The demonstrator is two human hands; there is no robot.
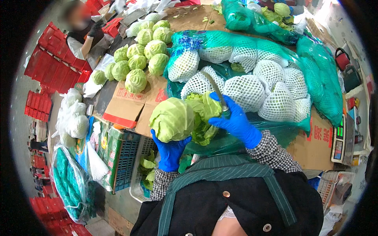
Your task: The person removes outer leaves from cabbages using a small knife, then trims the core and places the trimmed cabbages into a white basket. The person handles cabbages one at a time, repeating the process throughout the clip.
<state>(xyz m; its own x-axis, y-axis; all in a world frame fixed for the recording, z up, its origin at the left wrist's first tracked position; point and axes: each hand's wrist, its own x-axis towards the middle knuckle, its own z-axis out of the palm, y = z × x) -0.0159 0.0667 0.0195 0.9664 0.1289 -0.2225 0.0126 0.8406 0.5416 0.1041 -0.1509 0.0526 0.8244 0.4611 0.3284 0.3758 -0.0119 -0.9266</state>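
My left hand [171, 150], in a blue glove, supports a round cabbage head [172, 119] from below. My right hand [237, 121], also blue-gloved, has its thumb and forefinger around the green handle of a knife [216, 85] with a narrow, curved blade pointing up and away. Between the two hands are loose outer cabbage leaves [203, 118], just right of the head. Behind them lies a green plastic mesh sack [262, 44], spread wide, holding several cabbages in white foam nets [245, 91].
Several bare cabbages [137, 62] stand at the back left on cardboard [125, 97]. A white basket [137, 177] with leaves sits below my left arm. More filled green sacks [316, 76] and a digital scale [341, 141] are at right. Another person [85, 41] works at far left.
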